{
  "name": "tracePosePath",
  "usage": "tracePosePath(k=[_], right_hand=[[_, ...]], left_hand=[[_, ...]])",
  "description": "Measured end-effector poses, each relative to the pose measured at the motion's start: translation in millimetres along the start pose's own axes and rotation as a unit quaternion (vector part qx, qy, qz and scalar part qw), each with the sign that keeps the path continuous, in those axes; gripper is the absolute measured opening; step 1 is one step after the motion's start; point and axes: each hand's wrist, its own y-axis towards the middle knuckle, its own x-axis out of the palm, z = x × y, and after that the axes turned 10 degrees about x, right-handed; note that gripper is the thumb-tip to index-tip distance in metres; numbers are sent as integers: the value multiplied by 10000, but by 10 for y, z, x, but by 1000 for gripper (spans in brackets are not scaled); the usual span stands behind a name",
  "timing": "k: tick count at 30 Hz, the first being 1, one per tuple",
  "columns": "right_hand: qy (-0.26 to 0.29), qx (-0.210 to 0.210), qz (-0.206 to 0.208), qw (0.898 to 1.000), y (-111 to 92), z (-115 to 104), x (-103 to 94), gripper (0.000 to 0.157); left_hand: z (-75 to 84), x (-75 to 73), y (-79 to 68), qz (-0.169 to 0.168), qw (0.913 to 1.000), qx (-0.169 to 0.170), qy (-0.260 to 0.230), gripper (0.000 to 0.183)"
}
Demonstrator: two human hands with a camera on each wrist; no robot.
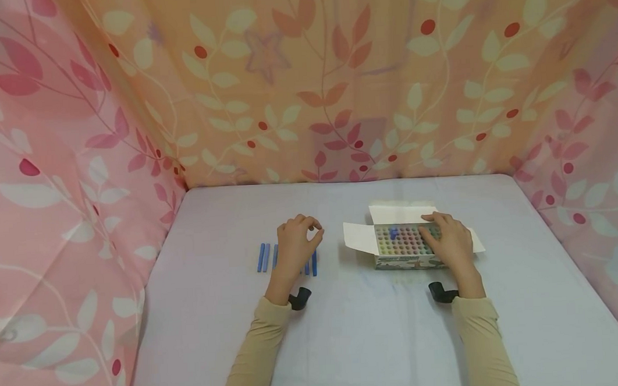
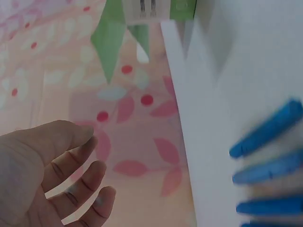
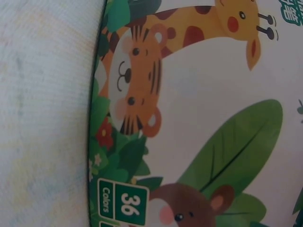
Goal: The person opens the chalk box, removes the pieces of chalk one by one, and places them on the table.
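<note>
Several blue crayons (image 1: 266,257) lie in a row on the table at the left, also visible as blue sticks (image 2: 270,127) in the left wrist view. Over part of that row hovers my left hand (image 1: 295,246), thumb near the index fingertip and the other fingers loosely bent, holding nothing. An opened crayon box (image 1: 409,262) stands to the right, filled with rows of coloured round ends. One blue crayon (image 1: 393,233) sticks up above the others. My right hand (image 1: 450,241) lies over the box's right side, fingers spread over the crayons; its fingertip contact is unclear.
The box's white flaps (image 1: 360,237) are folded outward on its left, back and right. Its printed front (image 3: 199,118) shows animals and "36 Colors". A white cloth covers the table (image 1: 359,342), with floral curtains (image 1: 324,81) behind and at both sides.
</note>
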Motion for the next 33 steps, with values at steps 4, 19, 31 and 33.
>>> tracePosePath(k=[4,19,31,33], right_hand=[[5,3,-15,10000,0,0,-1,40],[-14,-12,5,10000,-3,17,-4,39],[61,-26,41,10000,3,3,-3,39],[68,-29,56,10000,6,-4,-4,39]], left_hand=[[172,111,51,-61,9994,354,19,7],[715,488,286,-657,9862,1430,525,10],[886,718,449,-1087,9803,1505,671,12],[885,753,465,-1151,9796,1480,721,12]])
